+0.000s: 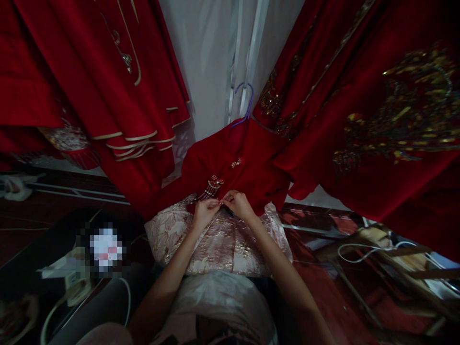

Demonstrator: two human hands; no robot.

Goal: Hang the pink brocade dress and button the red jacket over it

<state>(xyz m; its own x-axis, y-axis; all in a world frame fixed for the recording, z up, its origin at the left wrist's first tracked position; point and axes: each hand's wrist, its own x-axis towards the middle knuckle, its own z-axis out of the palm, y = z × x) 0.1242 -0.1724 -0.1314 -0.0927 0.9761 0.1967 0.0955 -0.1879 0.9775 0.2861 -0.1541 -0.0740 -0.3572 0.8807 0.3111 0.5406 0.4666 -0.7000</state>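
Note:
A red jacket (258, 153) with beaded ornaments hangs from a purple hanger (247, 108), its lower part spread toward me. A beaded tassel brooch (214, 184) sits on its front, with a smaller ornament (236, 163) above. My left hand (206, 212) is closed in a pinch at the jacket's lower front. Close against it, my right hand (239, 203) pinches at the same spot, fingertips nearly touching. A small reddish bit shows between them; its exact form is too small to tell. Beneath both hands lies pink-and-gold brocade fabric (215, 254) over my lap.
Red garments with pale trim (140, 110) hang at the left, and a gold-embroidered red garment (402, 115) at the right. A power strip (77, 285) with white cables lies at lower left. A wooden stool-like frame (359, 282) with a white cable stands at right.

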